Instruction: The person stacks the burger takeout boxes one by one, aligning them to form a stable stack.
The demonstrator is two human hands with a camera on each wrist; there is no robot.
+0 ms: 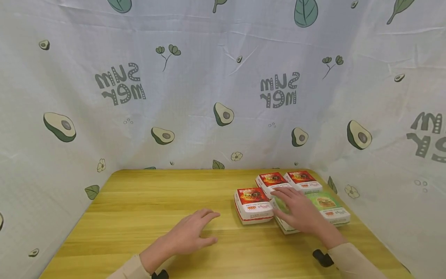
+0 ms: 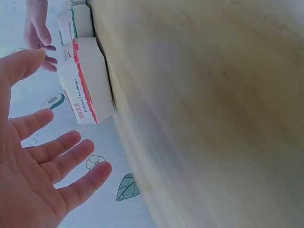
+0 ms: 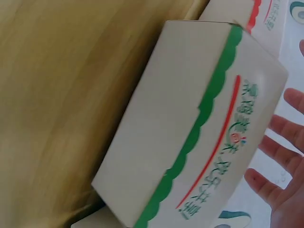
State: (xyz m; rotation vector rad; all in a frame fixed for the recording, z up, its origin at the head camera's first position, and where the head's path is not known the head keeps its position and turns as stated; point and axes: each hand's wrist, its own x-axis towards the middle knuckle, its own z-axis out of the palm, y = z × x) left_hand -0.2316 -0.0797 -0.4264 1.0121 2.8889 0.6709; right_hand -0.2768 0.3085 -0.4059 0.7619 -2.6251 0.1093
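Observation:
My left hand (image 1: 189,234) hovers above the table left of the boxes, its fingers spread and holding nothing. My right hand (image 1: 301,211) extends over a green-topped hamburger box (image 1: 287,229), covering much of its lid. In the right wrist view those fingers (image 3: 285,128) look loosely straight beside the box's upper face; whether they touch it I cannot tell. Just left of this box sits a red-topped hamburger box (image 1: 253,207), the one nearest my left hand. Another green-topped box (image 1: 331,211) lies to the right, partly behind my right wrist.
Two more red-topped boxes, one in the middle (image 1: 272,179) and one at the right (image 1: 302,180), stand at the back of the group. The wooden table (image 1: 156,197) meets a white curtain (image 1: 195,85) printed with avocados and leaves at its back and sides.

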